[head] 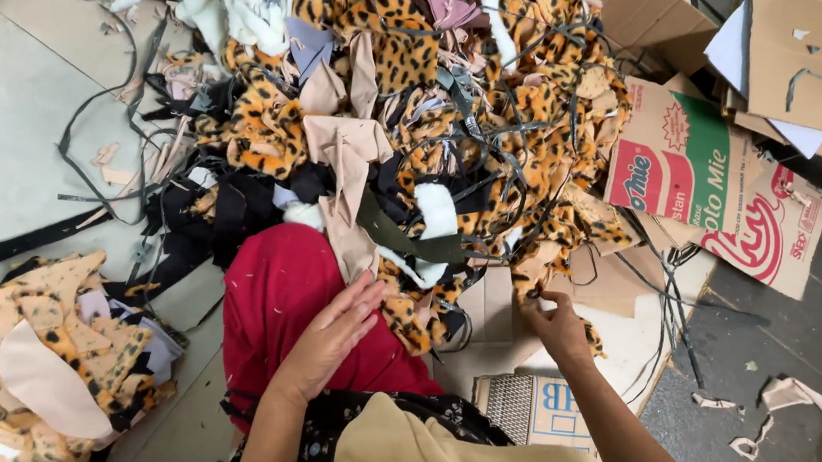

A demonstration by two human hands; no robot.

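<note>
- Sitting on the floor before a big heap of fabric offcuts [412, 111], the person has both hands at its near edge, where single pieces are within easy reach.
- The left hand [328, 339] lies flat on the red-trousered knee [274, 298], fingers straight and close together, tips just touching a beige strip [348, 205] that hangs down from the heap; it grips nothing.
- The right hand [559, 328] is pinched shut on a leopard-print scrap [530, 278] at the heap's right edge, thumb and fingers closed on its lower end, which suits drawing it free of the tangled black straps [495, 189].
- A smaller pile of leopard and beige pieces [42, 356] sits well apart at the left, looking like a sorted stack.
- Flattened cardboard boxes [707, 179] lie under and beside the heap at right.
</note>
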